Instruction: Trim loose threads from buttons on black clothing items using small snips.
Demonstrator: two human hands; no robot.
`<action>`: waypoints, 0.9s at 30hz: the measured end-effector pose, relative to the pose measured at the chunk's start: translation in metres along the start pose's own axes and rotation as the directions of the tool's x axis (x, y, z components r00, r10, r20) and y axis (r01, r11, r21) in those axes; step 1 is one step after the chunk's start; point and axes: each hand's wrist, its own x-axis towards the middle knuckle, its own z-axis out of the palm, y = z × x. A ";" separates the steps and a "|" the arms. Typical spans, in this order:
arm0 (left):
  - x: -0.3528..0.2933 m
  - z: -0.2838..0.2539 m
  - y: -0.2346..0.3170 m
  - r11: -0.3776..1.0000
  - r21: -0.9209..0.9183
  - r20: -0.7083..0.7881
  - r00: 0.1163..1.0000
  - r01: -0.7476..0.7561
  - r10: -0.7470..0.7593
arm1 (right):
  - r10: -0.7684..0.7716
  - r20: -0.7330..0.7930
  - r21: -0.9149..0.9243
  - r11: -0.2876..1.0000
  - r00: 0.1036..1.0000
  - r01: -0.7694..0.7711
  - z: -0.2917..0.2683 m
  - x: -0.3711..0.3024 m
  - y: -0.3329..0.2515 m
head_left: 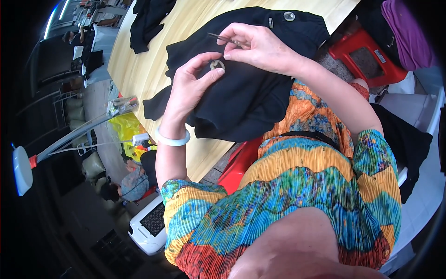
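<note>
A black garment [246,88] lies bunched over the table's near side. My left hand [190,86] pinches a round, pale-rimmed button [217,65] between thumb and forefinger, over the dark cloth. Just right of it and a little farther off, my right hand [260,49] is closed on slim, dark metal small scissors [227,40], their pointed end toward the left. Whether a thread runs between the hands is too fine to tell. Two more round buttons, one of them a pale button [289,16], show on the garment's far right part.
The pale wooden table [139,83] carries another black garment [149,23] at its far left. A clear container [122,106] and a yellow bag [127,128] are by its left edge. A white lamp [22,170] reaches in there. Right stands a red stool [369,58]; another person sits lower left.
</note>
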 end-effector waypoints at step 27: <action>-0.001 0.002 -0.028 0.997 0.069 -0.282 0.958 -0.027 0.046 | 0.043 0.041 -0.354 0.935 0.998 -0.026 0.002 -0.015 0.000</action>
